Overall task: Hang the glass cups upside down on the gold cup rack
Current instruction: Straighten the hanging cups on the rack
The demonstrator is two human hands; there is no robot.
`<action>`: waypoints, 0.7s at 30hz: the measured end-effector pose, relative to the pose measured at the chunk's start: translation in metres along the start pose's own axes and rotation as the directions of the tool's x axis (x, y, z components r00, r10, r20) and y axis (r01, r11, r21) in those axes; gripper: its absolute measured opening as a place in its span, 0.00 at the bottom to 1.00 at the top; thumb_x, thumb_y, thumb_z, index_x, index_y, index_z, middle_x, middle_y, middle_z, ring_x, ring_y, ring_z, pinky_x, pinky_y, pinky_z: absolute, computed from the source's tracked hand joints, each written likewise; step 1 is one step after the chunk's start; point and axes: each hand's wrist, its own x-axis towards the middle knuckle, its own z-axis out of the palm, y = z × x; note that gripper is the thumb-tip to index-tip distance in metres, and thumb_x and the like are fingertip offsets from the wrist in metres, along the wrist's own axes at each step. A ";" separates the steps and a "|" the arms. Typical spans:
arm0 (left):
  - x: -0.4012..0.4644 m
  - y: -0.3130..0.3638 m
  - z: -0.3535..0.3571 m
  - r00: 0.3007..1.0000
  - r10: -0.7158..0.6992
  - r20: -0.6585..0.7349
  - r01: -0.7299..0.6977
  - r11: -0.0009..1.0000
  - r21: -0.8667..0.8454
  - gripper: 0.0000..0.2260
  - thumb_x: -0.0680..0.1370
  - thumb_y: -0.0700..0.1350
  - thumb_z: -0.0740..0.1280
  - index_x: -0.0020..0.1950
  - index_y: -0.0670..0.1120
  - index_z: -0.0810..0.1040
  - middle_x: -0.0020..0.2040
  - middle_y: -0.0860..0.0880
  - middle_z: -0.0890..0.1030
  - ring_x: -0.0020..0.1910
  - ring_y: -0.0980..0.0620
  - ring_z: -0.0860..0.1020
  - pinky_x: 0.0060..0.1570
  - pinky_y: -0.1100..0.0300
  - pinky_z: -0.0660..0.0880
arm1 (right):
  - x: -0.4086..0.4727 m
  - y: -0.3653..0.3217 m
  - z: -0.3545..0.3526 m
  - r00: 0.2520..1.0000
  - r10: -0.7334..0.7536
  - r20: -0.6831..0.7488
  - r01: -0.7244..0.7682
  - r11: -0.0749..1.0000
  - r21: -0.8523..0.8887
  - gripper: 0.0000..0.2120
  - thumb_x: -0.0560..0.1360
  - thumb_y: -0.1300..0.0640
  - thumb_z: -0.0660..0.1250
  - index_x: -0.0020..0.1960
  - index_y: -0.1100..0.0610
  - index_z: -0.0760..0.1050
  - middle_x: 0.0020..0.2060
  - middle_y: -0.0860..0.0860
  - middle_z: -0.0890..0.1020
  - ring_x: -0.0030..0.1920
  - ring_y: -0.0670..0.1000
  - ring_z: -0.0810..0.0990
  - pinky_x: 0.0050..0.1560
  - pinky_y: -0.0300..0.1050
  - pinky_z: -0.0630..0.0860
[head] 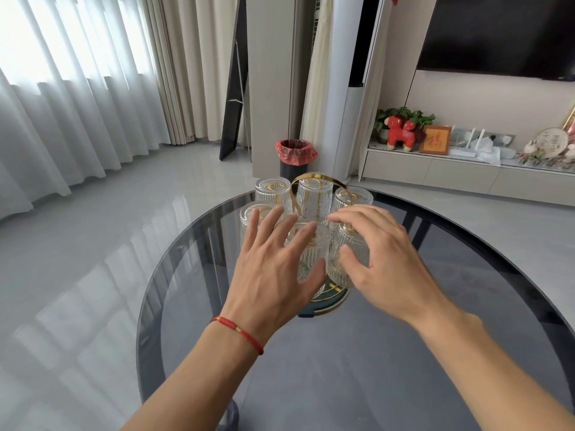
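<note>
On the glass table (217, 353), head view:
Gold cup rack (314, 178): centred, six glass cups (314, 197) inverted on it.
Left hand (273, 275): fingers spread, before rack.
Right hand (382, 259): loosely curled beside nearest-right cup, grip uncertain.
Risk: a careless knock could likely tip crowded cups.

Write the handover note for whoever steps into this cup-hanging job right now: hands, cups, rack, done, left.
Left hand: open, fingers spread over the near cups, gripping nothing.
Right hand: open, curled around the front right cup, not clearly gripping.
Gold rack: on the glass table, six ribbed cups upside down on it.
Done: all visible cups hung.
Left: probably only checking that they sit steady; no loose cup in view.
</note>
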 end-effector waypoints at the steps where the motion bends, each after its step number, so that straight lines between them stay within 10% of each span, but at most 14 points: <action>1: -0.003 0.000 -0.001 1.000 -0.002 -0.007 0.002 1.000 -0.007 0.23 0.79 0.58 0.63 0.70 0.49 0.79 0.68 0.44 0.80 0.76 0.41 0.70 0.79 0.38 0.58 | 0.000 0.000 0.000 1.000 0.000 0.001 0.000 1.000 0.002 0.20 0.77 0.55 0.63 0.69 0.50 0.77 0.66 0.44 0.78 0.72 0.46 0.70 0.75 0.55 0.66; 21: -0.023 -0.009 -0.012 1.000 0.009 -0.015 -0.011 0.987 -0.159 0.20 0.78 0.54 0.66 0.68 0.49 0.77 0.71 0.47 0.78 0.75 0.45 0.71 0.74 0.42 0.69 | 0.000 0.000 0.004 0.990 -0.092 0.104 0.102 0.990 -0.097 0.21 0.79 0.51 0.61 0.70 0.48 0.79 0.69 0.43 0.80 0.78 0.45 0.63 0.80 0.52 0.55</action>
